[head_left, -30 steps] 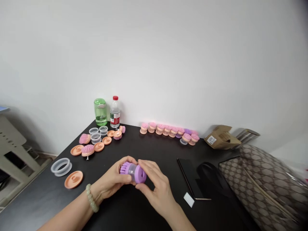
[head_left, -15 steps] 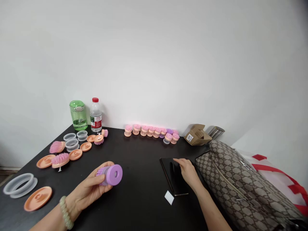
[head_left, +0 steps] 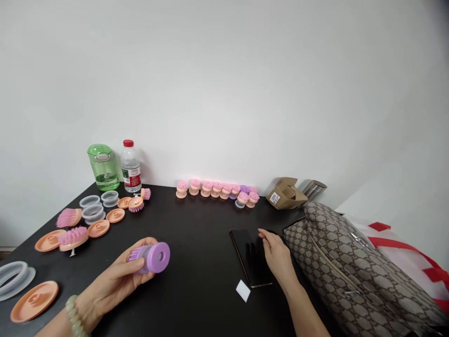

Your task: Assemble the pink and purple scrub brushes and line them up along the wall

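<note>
My left hand (head_left: 122, 267) is closed around a purple scalp brush (head_left: 157, 258), its bristles toward the palm and its round base with a centre hole turned to the right. A beaded bracelet circles that wrist. Over the right edge of a black phone (head_left: 247, 262) lying on the table hovers my right hand (head_left: 277, 257). Its fingers reach forward, loosely bent, and I see nothing held in them. A small white square (head_left: 243, 290) lies by the phone's lower left corner. Several finished-looking pink brushes (head_left: 206, 188) stand in a row along the wall, a purple one among them.
On the left of the black table (head_left: 196, 299) lie orange discs (head_left: 34, 300), clear rings (head_left: 93, 213) and pink brush heads (head_left: 73, 238). A green jug (head_left: 104, 168) and a water bottle (head_left: 131, 169) stand behind. A cardboard box (head_left: 286, 194), metal cylinder (head_left: 313, 191) and patterned bag (head_left: 351, 262) occupy the right.
My right hand has lifted its finger off the phone's upper part and drawn slightly right. My left hand still holds the purple brush. The view has shifted a little to the right.
</note>
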Action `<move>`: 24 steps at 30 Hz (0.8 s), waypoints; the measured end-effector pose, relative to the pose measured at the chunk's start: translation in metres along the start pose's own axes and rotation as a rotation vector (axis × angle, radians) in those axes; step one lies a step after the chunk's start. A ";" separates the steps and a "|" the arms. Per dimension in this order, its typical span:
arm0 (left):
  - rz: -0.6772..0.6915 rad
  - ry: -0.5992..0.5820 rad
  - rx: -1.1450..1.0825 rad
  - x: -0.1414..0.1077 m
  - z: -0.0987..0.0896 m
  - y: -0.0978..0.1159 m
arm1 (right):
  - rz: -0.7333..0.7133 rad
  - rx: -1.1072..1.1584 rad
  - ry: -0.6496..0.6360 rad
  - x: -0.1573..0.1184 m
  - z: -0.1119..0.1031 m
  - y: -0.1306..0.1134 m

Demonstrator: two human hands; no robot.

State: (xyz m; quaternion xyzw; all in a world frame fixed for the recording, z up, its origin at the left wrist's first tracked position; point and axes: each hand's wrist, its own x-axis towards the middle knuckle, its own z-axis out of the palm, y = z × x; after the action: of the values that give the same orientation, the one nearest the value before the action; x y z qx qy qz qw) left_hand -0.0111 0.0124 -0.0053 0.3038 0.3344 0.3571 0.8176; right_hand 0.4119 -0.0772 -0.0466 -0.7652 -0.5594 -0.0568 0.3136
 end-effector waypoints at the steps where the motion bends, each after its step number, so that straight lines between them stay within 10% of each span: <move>1: 0.023 -0.014 0.062 0.000 0.002 0.000 | 0.020 0.005 -0.006 -0.005 0.000 -0.001; 16: 1.083 0.183 2.014 0.022 -0.031 -0.007 | 0.178 -0.183 -0.170 -0.063 0.007 -0.050; 24: 1.172 0.312 2.021 0.031 0.007 -0.010 | 0.482 0.536 -0.173 -0.038 0.009 -0.071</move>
State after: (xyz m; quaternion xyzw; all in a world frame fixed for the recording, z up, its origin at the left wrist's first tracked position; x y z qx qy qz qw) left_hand 0.0139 0.0294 -0.0189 0.8740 0.3710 0.2842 -0.1333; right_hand 0.3325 -0.0907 -0.0408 -0.7676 -0.3828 0.2319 0.4587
